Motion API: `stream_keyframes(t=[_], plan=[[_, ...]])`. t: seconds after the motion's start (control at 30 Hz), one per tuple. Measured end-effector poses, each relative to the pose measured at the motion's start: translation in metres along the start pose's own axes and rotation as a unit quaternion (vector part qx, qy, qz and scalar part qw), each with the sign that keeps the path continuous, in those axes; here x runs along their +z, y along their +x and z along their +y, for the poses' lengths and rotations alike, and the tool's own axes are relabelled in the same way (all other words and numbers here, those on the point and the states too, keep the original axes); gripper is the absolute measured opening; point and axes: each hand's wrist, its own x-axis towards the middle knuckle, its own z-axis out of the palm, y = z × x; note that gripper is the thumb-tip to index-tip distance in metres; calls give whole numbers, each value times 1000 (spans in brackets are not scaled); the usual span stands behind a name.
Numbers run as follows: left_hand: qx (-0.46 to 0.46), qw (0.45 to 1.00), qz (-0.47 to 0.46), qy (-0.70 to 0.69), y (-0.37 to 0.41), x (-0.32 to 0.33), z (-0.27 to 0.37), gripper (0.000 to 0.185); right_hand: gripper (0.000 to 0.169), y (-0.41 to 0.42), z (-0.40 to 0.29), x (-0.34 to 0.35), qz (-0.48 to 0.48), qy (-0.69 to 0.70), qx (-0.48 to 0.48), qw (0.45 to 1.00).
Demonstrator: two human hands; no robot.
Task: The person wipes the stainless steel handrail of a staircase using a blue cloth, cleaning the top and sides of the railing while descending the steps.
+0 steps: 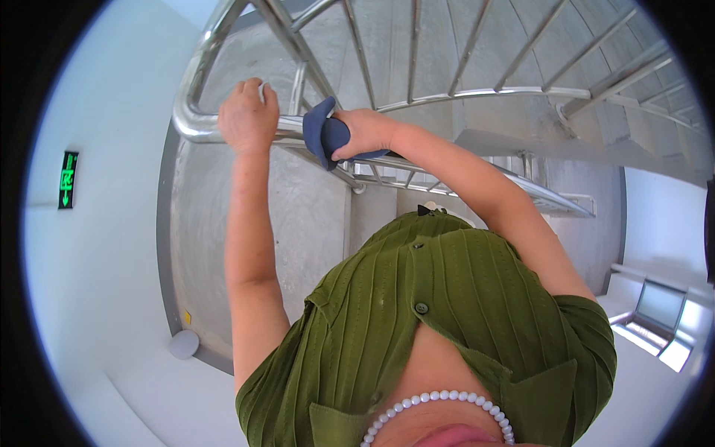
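A polished metal stair handrail (290,124) runs across in front of me and bends upward at the left. My left hand (248,114) rests over the rail near that bend, its fingers curled; a small white thing shows between thumb and forefinger. To its right, my right hand (366,134) grips a folded dark blue cloth (335,137), which is wrapped against the rail. The underside of the cloth is partly hidden.
Metal balusters (413,56) rise beyond the hands, with concrete stairs (514,39) behind them. A lower railing (547,195) slopes off to the right. A lit green exit sign (68,180) hangs on the left wall, and a window (659,313) is at the lower right.
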Motion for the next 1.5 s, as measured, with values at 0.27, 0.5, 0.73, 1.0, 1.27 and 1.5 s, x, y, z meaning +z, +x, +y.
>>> stream_keyframes(t=[0.27, 0.5, 0.73, 1.0, 1.27, 1.5], plan=[[17, 990, -141, 28, 0, -7, 1, 26, 72, -106, 76, -2, 42, -20, 62, 997], [4, 955, -285, 80, 8, -13, 13, 39, 68, -151, 107, -8, 58, -43, 101, 992], [-20, 955, -281, 87, 7, -14, 16, 41, 66, -150, 108, -6, 68, -36, 124, 989], [-43, 967, -237, 80, 5, -10, 17, 36, 63, -150, 115, -2, 95, -67, 97, 988], [-68, 975, -193, 86, -4, 8, 18, 34, 62, -159, 120, 0, 111, -86, 87, 986], [-109, 972, -120, 168, -28, 17, 53, 37, 60, -167, 138, 12, 165, -50, 20, 985]])
